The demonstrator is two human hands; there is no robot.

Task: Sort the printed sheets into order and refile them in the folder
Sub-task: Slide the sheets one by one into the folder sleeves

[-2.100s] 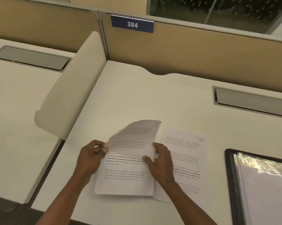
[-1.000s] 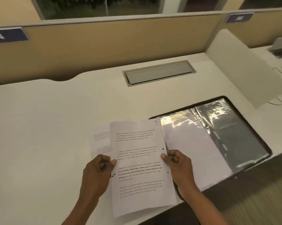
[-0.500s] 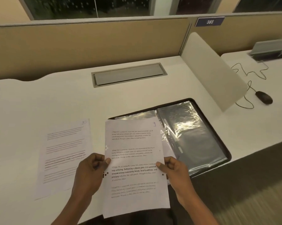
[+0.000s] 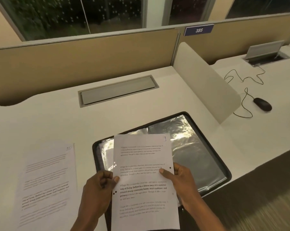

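- Our left grip point(image 4: 97, 194) pinches the left edge of a printed sheet point(image 4: 144, 180). The thumb lies on the printed face and the other fingers are curled behind the paper.
- Our right grip point(image 4: 182, 184) holds the right edge of the same sheet in the same way, thumb on top, at about mid-height of the page.
- The sheet faces us with its text upright, in four blocks, one partly in bold. A handwritten mark sits in its upper right corner, but it is too blurred for us to read.
- This sheet hangs over the near left part of the open folder point(image 4: 196, 157), which lies flat at the near edge of the tabletop point(image 4: 49, 117). The folder has a black rim and glossy clear sleeves.
- A second printed sheet point(image 4: 47, 180) lies flat on the tabletop just left of the folder, with what looks like a "10" written in its upper right corner.
- Towards the far edge, a grey cable hatch point(image 4: 118, 90) is set into the tabletop.
- A pale divider point(image 4: 206, 84) stands along the right edge, and beyond it a wired mouse point(image 4: 262, 104) lies on the neighbouring desk.
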